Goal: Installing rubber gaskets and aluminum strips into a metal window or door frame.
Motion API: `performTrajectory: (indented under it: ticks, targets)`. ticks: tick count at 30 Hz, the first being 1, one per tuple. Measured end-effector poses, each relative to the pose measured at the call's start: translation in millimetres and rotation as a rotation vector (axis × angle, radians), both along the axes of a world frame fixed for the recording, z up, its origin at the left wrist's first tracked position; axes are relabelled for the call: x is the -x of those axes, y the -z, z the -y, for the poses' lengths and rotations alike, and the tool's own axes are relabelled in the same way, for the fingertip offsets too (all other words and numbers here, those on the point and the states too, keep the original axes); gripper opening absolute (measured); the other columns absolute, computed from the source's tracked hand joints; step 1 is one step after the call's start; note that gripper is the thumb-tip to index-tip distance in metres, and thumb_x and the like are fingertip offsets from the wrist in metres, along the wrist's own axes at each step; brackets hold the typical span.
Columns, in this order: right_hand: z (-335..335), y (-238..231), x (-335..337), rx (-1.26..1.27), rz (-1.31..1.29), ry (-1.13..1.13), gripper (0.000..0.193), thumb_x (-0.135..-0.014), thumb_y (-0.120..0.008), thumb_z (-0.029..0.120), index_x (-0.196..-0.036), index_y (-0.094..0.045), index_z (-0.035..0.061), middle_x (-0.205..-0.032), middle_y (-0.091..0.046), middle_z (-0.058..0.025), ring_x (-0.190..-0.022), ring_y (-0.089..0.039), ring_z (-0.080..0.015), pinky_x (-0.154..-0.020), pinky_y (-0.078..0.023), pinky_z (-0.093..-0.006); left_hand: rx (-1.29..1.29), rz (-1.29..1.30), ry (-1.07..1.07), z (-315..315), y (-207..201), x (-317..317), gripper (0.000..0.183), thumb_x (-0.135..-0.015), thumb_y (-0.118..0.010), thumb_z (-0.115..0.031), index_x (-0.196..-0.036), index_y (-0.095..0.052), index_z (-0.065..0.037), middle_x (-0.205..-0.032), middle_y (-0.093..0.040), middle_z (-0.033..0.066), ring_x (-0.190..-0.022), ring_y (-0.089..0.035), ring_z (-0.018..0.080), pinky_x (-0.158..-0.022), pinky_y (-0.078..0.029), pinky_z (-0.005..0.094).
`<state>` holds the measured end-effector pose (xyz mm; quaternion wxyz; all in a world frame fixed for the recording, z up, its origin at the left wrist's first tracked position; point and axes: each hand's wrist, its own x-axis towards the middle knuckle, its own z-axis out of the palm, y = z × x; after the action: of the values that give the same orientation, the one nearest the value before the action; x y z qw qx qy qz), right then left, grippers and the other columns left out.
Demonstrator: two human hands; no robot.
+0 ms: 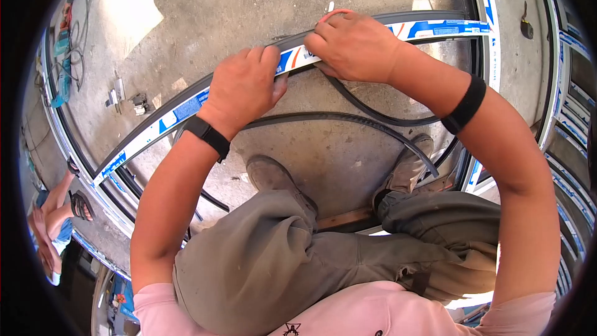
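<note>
Head view, clock positions taken about the picture's centre: film-covered frame bar [298, 57] in blue and white, its long axis running from between 8 and 9 up to 2, bowed by the lens; it lies across the upper half, over the concrete floor [205, 0]. Its 2 o'clock end meets the right side rail [494, 62]; its other end reaches the left side rail [114, 207]. Left hand [242, 87], at 11, on the bar: fingers bent over it, thumb at the near edge; tips hidden, cannot tell if pinching. Right hand [354, 46], at 1, also on the bar, fingers curled; cannot tell what they pinch. A thin red piece [339, 12] shows at its far side. Black strip [398, 121] curves from beneath this hand toward 3; a second strip [348, 117] arcs toward 4, near the boots. Open room: floor beyond the far edge, 11 to 12; near side tighter, strips and boots there.
</note>
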<state>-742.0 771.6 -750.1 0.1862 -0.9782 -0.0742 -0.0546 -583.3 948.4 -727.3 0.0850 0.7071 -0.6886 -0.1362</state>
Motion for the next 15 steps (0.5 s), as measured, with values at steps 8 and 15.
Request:
performTrajectory:
  ticks: [8,15]
  targets:
    - [13,-5,14,0.047,-0.048,0.046,0.025,-0.081,-0.066,0.027,-0.091,-0.055,0.0066,-0.086,-0.066,-0.0102,-0.087,-0.067,-0.03,-0.077,-0.054,-0.0409,-0.102,0.054,0.012,13,5,8,0.027,-0.078,-0.071,-0.025,-0.088,-0.052,-0.007,-0.078,-0.059,0.008,-0.072,-0.062,0.0271,-0.062,-0.051,0.0389]
    - [20,-9,20,0.051,-0.056,-0.002,0.024,-0.084,-0.063,0.025,-0.096,-0.055,0.0066,-0.093,-0.066,-0.0107,-0.092,-0.067,-0.0295,-0.077,-0.055,-0.038,-0.052,0.015,0.012,14,2,9,0.029,-0.078,-0.071,-0.025,-0.094,-0.054,-0.007,-0.079,-0.059,0.0085,-0.073,-0.063,0.0271,-0.064,-0.051,0.0389]
